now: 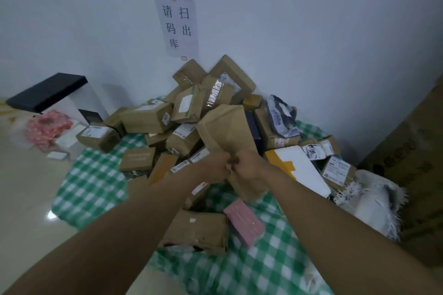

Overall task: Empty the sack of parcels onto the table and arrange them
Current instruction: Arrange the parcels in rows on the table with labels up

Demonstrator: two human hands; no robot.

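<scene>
Both hands meet over the heap: the left hand point(217, 166) and right hand point(249, 165) grip a flat brown paper parcel point(227, 134), held tilted above brown cardboard boxes point(146, 117) piled on a green-and-white checked cloth point(96, 175) against the white wall point(311, 31).

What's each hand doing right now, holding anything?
Left hand: closed, gripping the brown paper parcel at its lower part.
Right hand: closed, gripping the same parcel beside the left hand.

i see a paper sign point(176, 9) on the wall point(311, 31). a black shelf point(48, 91) stands left, above a pink bag point(48, 127).
</scene>
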